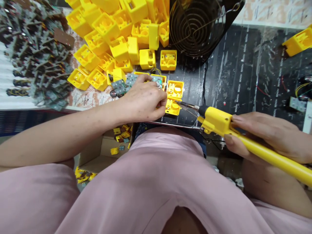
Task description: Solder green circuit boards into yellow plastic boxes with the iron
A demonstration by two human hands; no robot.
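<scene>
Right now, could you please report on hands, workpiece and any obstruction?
Right hand gripping soldering iron, tip at open yellow housing. Left hand beside it. Fan beyond.

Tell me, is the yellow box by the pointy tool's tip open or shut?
Open: no lid covers the yellow box, and its inside shows beside the yellow tool's tip.

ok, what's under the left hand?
Around the left hand, a green circuit board shows at its far edge and an open yellow housing at its right edge. Whatever lies directly beneath is covered.

Electronics workshop, soldering iron (219,121), piled yellow housings (105,24), heaped circuit boards (36,52)
</scene>
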